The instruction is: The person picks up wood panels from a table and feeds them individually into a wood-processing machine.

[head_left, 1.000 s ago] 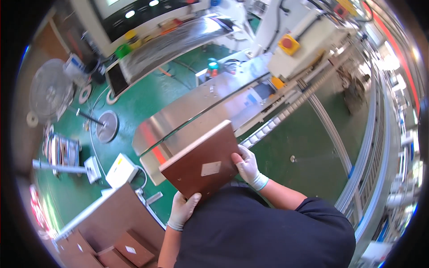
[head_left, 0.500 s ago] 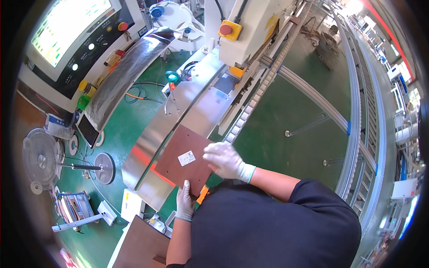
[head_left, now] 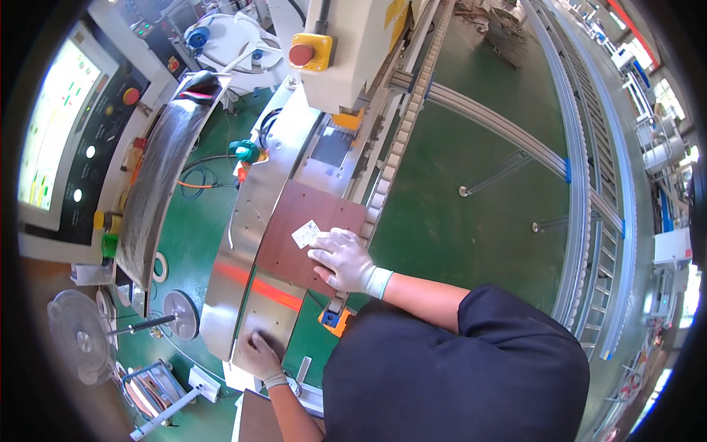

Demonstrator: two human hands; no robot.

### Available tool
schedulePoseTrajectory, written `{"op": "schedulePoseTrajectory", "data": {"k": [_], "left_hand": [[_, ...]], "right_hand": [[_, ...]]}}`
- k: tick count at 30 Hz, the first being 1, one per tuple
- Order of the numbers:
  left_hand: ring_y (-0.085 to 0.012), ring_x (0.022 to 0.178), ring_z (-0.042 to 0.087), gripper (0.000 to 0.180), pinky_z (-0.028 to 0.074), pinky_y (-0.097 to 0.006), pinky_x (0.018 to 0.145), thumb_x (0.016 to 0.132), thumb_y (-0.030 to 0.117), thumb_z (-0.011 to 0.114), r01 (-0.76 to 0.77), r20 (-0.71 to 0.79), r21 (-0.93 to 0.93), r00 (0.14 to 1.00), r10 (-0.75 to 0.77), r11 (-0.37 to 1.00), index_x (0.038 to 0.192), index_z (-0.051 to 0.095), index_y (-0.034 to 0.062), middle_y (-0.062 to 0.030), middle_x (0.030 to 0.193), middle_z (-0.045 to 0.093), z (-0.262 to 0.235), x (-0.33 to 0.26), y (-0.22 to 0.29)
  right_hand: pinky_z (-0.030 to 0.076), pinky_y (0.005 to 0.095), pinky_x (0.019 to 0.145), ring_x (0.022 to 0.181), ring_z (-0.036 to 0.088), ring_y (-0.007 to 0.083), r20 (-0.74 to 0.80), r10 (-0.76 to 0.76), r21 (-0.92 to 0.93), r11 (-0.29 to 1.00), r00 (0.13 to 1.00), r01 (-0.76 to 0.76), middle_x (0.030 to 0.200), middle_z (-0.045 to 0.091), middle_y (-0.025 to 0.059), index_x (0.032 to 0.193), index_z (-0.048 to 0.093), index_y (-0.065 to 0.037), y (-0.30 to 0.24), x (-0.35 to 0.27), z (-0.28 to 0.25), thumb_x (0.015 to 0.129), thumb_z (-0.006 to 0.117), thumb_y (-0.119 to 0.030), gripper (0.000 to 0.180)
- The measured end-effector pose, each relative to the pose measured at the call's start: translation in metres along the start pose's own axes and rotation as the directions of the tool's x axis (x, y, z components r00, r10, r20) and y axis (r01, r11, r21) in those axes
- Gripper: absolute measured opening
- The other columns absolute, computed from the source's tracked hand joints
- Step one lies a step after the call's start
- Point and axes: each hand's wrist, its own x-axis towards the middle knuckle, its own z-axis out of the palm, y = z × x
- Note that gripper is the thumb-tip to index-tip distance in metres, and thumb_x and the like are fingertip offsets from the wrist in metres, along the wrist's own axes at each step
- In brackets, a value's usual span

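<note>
A square reddish-brown board point(head_left: 294, 269) with a white label point(head_left: 305, 234) lies flat on the metal bed point(head_left: 254, 309) of the machine, its right edge beside the conveyor chain point(head_left: 377, 197). My right hand point(head_left: 343, 261), in a pale glove, rests on the board next to the label with its fingers stretched out, not wrapped round it. My left hand point(head_left: 259, 356), gloved too, is apart from the board at the near end of the metal bed. Its fingers are loosely spread with nothing visible in them.
Beyond the board stands the machine head with a red stop button point(head_left: 301, 55) on a yellow box. A control panel point(head_left: 70, 140) is at the left, and a floor fan point(head_left: 79, 335) below it. Another brown board point(head_left: 258, 420) lies near my left forearm. Roller rails point(head_left: 589, 177) run along the right.
The board has turned to sit straighter along the bed beside the chain. My left hand has let go of its near corner and moved toward me; my right hand has moved farther onto the board.
</note>
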Motion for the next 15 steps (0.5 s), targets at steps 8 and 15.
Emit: {"op": "schedulePoseTrajectory", "data": {"k": [8, 15], "left_hand": [[-0.0392, 0.085, 0.072, 0.023, 0.058, -0.049, 0.075, 0.097, 0.026, 0.060, -0.038, -0.081, 0.255, 0.995, 0.061, 0.966, 0.099, 0.070, 0.0049, -0.0189, 0.099, 0.074, 0.005, 0.020, 0.018], [-0.0402, 0.087, 0.071, 0.027, 0.056, -0.049, 0.078, 0.099, 0.026, 0.059, -0.012, -0.036, 0.239, 0.999, 0.022, 0.971, 0.104, 0.070, 0.0021, -0.0204, 0.099, 0.073, 0.004, 0.025, 0.026]], "right_hand": [[0.037, 0.0502, 0.114, 0.129, 0.054, 0.0374, -0.062, 0.106, -0.130, 0.985, 0.992, -0.114, 0.132, 0.066, 0.0103, 0.123, 0.073, -0.011, 0.083, 0.050, -0.031, 0.088, 0.071, -0.029, 0.039], [0.037, 0.0536, 0.116, 0.121, 0.064, 0.0297, -0.262, 0.135, -0.157, 0.971, 0.955, -0.180, 0.117, 0.074, 0.0078, 0.112, 0.077, -0.013, 0.137, 0.087, -0.047, 0.086, 0.077, -0.020, 0.028]]}}
